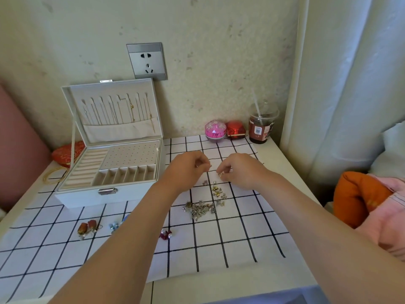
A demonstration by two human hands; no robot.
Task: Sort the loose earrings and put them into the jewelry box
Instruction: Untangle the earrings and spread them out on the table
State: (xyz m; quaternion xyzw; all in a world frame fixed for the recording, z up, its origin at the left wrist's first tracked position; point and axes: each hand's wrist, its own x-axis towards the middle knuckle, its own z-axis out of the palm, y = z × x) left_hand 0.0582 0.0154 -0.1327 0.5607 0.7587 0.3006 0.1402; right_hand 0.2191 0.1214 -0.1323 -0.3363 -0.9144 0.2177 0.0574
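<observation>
Jewelry box (pixel 87 198) sits open on the counter (pixel 278 159), lid upright. Just right of the box, the left hand (pixel 186 170) curls, its fingertips pinching a tiny silvery piece (pixel 210 165). Further right of the box lie the heaped loose earrings (pixel 201 208). Farthest from the box, the right hand (pixel 241 172) pinches a gold earring (pixel 220 174).

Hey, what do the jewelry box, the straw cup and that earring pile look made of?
Jewelry box: likely white faux leather, matte, with pale velvety lining and a shiny metal clasp. Straw cup: clear glossy plastic; dark drink shows through. Earring pile: metal, silver and gold tones, glinting.
</observation>
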